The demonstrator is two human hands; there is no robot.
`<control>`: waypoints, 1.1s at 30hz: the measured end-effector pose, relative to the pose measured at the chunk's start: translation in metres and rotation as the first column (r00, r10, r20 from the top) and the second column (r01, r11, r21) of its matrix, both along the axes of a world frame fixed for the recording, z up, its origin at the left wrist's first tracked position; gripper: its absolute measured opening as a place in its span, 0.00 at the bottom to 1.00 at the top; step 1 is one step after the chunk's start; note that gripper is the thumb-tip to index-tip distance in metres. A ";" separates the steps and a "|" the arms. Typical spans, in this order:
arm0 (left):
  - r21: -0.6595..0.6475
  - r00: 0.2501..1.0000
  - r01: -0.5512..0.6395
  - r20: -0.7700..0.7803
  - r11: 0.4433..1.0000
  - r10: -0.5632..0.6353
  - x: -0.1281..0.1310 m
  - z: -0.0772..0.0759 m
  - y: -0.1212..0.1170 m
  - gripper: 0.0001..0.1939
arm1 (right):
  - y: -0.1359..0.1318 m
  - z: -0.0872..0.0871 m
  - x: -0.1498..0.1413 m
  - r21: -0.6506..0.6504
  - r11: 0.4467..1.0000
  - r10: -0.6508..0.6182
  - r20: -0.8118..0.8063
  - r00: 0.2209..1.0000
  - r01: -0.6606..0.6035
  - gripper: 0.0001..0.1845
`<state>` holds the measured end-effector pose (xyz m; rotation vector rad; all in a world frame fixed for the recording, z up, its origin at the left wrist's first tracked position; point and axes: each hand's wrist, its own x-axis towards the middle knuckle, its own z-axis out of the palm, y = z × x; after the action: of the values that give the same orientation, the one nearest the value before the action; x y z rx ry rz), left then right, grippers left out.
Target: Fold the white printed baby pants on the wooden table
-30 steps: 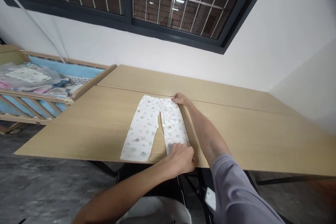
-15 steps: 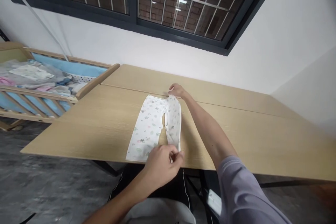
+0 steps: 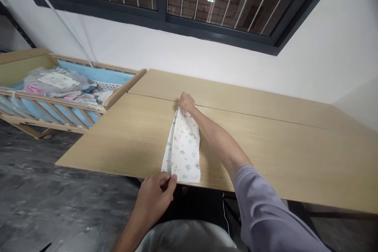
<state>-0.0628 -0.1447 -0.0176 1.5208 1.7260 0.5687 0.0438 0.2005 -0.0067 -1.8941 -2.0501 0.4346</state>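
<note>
White baby pants (image 3: 186,147) with a small green and pink print lie on the wooden table, one leg folded over the other lengthwise. At the near end, by the table's front edge, my left hand (image 3: 156,193) pinches the hem corner of the upper leg between thumb and forefinger. My right hand (image 3: 186,101) is closed on the waist end at the far side, near the seam in the tabletop. Its fingertips are partly hidden behind the hand.
The wooden table (image 3: 265,149) stretches to the right and back against a white wall. On the left stands a wooden crib (image 3: 118,94) with blue lining, holding a pile of clothes (image 3: 59,80). A barred window (image 3: 221,4) is above.
The right-hand leg of the pants has been folded over onto the left one. Both hands have moved left with it. The view has shifted slightly.
</note>
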 end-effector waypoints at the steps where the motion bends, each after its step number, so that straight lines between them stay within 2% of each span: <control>1: -0.002 0.999 0.002 -0.032 1.000 -0.002 -0.001 -0.002 0.000 0.24 | 0.000 -0.002 -0.003 0.000 1.000 0.005 0.009 1.000 -0.005 0.17; 12: -0.040 0.950 -0.053 -0.310 0.998 0.038 -0.010 -0.013 0.000 0.19 | 0.000 -0.016 -0.009 -0.043 0.999 0.032 0.042 0.999 -0.030 0.12; 15: -0.020 0.878 -0.083 -0.475 0.996 0.064 -0.013 -0.012 -0.008 0.19 | -0.009 -0.013 -0.005 0.042 0.997 0.059 0.029 0.998 -0.060 0.14; 17: 0.102 0.826 -0.102 -0.546 0.990 0.141 -0.013 -0.010 -0.018 0.20 | -0.023 -0.008 0.002 0.158 0.973 0.167 0.014 0.986 -0.167 0.17; 18: 0.215 0.816 -0.079 -0.547 0.973 0.187 -0.012 -0.010 -0.024 0.19 | -0.034 -0.005 0.006 0.214 0.945 0.253 0.007 0.968 -0.248 0.18; 19: 0.354 0.820 -0.030 -0.526 0.935 0.225 -0.010 -0.010 -0.029 0.17 | -0.048 -0.002 0.012 0.254 0.905 0.351 0.005 0.936 -0.341 0.20; 21: 0.606 0.848 0.106 -0.469 0.788 0.247 -0.003 -0.014 -0.039 0.11 | -0.083 0.003 0.022 0.274 0.800 0.554 0.008 0.833 -0.534 0.26; 22: 0.678 0.860 0.177 -0.459 0.713 0.223 0.001 -0.017 -0.043 0.10 | -0.102 0.005 0.028 0.249 0.736 0.647 0.014 0.762 -0.630 0.29; 23: 0.709 0.861 0.242 -0.472 0.662 0.191 0.007 -0.022 -0.045 0.14 | -0.123 0.007 0.032 0.218 0.665 0.728 0.026 0.685 -0.715 0.32; 24: 0.711 0.848 0.296 -0.503 0.638 0.167 0.012 -0.028 -0.047 0.18 | -0.143 0.008 0.037 0.196 0.586 0.796 0.038 0.604 -0.786 0.33; 26: 0.667 0.798 0.367 -0.584 0.649 0.148 0.021 -0.042 -0.050 0.26 | -0.180 0.006 0.044 0.160 0.407 0.907 0.045 0.418 -0.899 0.35; 28: 0.621 0.742 0.388 -0.648 0.681 0.169 0.027 -0.055 -0.052 0.29 | -0.206 0.000 0.051 0.139 0.277 0.958 0.034 0.284 -0.951 0.37; 30: 0.590 0.709 0.377 -0.680 0.714 0.187 0.029 -0.065 -0.055 0.30 | -0.221 -0.010 0.058 0.125 0.224 0.973 0.022 0.229 -0.966 0.38; 33: 0.549 0.691 0.352 -0.699 0.758 0.186 0.030 -0.072 -0.057 0.31 | -0.223 -0.027 0.066 0.103 0.236 0.971 0.019 0.239 -0.966 0.38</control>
<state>-0.0326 -0.2016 -0.0892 2.6067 2.1256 0.5912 0.1100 -0.0223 -0.0334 -0.2022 -2.9167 0.5976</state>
